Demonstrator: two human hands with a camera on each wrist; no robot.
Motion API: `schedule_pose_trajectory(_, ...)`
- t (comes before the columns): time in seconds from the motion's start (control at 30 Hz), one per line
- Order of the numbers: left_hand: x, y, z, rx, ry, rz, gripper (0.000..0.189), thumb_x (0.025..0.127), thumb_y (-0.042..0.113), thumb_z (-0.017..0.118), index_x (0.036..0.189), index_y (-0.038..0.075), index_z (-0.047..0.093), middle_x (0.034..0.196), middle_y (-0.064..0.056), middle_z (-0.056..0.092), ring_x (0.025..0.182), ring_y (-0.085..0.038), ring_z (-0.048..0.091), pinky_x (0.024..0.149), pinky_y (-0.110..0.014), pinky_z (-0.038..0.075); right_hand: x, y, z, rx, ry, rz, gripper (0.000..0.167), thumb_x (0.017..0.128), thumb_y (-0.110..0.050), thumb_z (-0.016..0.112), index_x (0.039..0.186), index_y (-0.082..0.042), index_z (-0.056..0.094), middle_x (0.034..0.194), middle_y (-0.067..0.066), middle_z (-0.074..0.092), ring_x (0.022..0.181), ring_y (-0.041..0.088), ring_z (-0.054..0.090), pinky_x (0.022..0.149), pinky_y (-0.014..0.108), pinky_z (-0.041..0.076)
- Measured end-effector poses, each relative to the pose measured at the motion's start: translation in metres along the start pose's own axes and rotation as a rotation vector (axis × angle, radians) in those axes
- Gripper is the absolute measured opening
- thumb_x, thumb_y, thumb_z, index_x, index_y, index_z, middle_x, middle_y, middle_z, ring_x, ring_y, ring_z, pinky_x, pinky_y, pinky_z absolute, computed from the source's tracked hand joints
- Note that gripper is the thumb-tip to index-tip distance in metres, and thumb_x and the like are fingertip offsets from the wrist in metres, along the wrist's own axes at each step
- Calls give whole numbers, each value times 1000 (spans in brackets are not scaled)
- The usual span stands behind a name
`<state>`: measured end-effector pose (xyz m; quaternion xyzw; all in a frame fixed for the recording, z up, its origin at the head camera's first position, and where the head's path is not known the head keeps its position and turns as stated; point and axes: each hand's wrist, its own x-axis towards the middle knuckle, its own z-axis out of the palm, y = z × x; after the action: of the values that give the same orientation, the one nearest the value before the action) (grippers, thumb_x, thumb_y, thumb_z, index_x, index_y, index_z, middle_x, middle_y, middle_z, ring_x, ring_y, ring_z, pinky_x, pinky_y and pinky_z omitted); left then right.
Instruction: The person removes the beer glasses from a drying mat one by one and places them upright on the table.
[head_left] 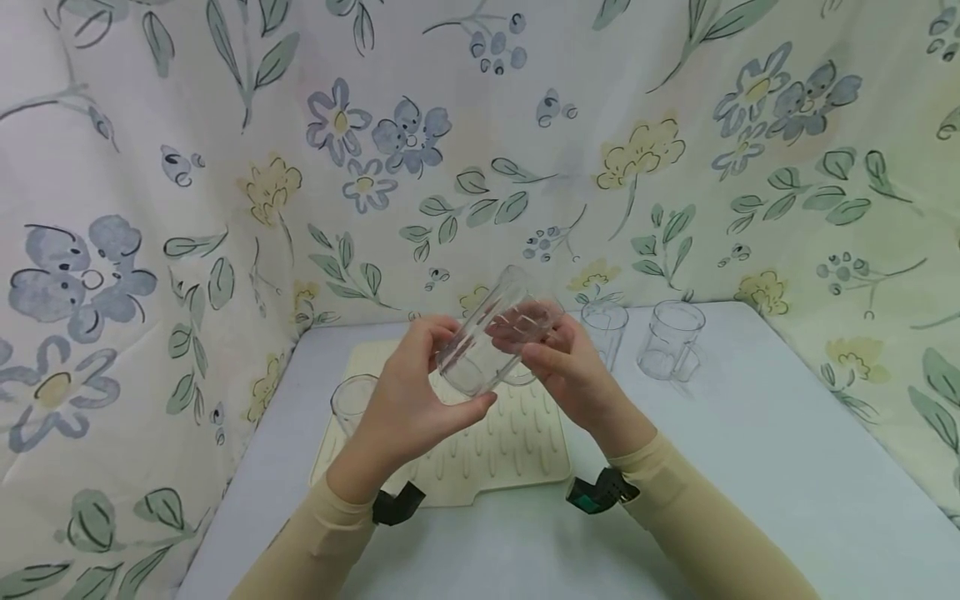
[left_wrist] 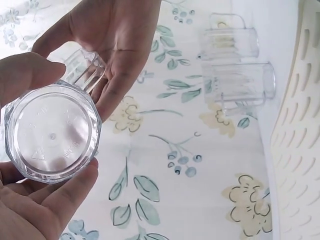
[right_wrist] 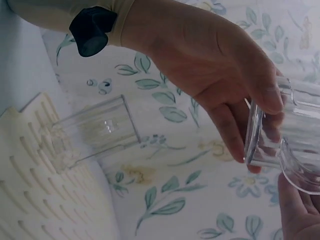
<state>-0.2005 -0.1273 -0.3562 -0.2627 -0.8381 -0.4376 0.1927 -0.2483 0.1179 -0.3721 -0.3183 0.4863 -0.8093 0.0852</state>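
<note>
A clear mug (head_left: 474,354) is held up in the air, tilted, over a cream ridged mat (head_left: 450,479). My left hand (head_left: 408,404) grips it near the base, the thumb on one side and the fingers on the other. Toward the upper end my right hand (head_left: 577,375) holds the same mug, and some of its fingers show through the clear wall. In the left wrist view, the mug's round base (left_wrist: 52,132) faces the camera, with raised marks on it. The right wrist view shows the left hand's thumb and fingers (right_wrist: 270,97) around the base end.
Another clear mug (head_left: 351,400) stands on the mat's left side, partly behind my left hand. Two more clear mugs, one (head_left: 609,329) nearer the mat and one (head_left: 670,343) farther right with a handle, stand on the white table (head_left: 720,467). A flowered curtain (head_left: 465,233) hangs behind.
</note>
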Motion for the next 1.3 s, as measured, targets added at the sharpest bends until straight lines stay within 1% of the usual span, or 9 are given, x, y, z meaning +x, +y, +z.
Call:
schedule_pose_trajectory(0.1,0,-1,2,29,-15,0,84,79,24,102,145,19,50,132,5,65,116,-13,66,102,-44,65,-1,0,-1,-28,-6,-6,41,103,-17,79,139,-20,61,143,4,74,137,25,71,121,42,55)
schedule_pose_trajectory(0.27,0,-3,5,56,-40,-11,85,80,27,101,147,21,48,136,7,65,115,-11,66,100,-43,64,-2,0,-2,-108,5,-5,50,99,-24,86,142,-20,60,145,2,73,139,27,70,121,46,56)
schedule_pose_trajectory(0.37,-1,-3,6,60,-51,-17,85,81,28,101,147,21,47,136,7,65,114,-10,66,97,-43,64,-3,-1,-3,-158,13,-4,55,99,-25,86,147,-20,59,147,0,71,139,27,70,120,46,56)
schedule_pose_trajectory(0.5,-1,-2,7,70,-61,-30,85,80,29,101,146,23,47,133,6,66,115,-9,66,100,-43,63,-4,-1,-3,-210,32,-3,59,98,-23,85,152,-19,59,149,0,71,137,26,72,117,44,59)
schedule_pose_trajectory(0.67,-1,-1,8,87,-65,-43,84,81,31,101,145,22,47,132,7,67,116,-8,67,102,-43,63,-5,-2,-3,-252,61,-17,58,97,-16,82,150,-17,61,147,-1,72,132,25,74,114,43,61)
schedule_pose_trajectory(0.9,-1,0,6,107,-57,-31,84,82,33,101,145,18,49,135,5,66,118,-12,67,104,-43,64,-6,-7,0,-281,95,-57,55,94,-12,85,144,-17,64,144,1,74,127,23,75,112,39,60)
schedule_pose_trajectory(1.07,-1,0,6,104,-56,-25,85,82,31,101,146,16,48,135,4,65,118,-13,67,105,-44,64,-6,-9,0,-292,100,-77,53,94,-11,85,143,-18,65,143,3,74,128,23,75,112,39,59)
schedule_pose_trajectory(1.3,-1,-1,5,100,-44,3,85,83,31,101,147,15,48,137,3,65,120,-14,68,106,-44,64,-7,-12,0,-298,110,-96,54,93,-7,84,142,-21,65,140,0,75,125,23,76,109,38,60)
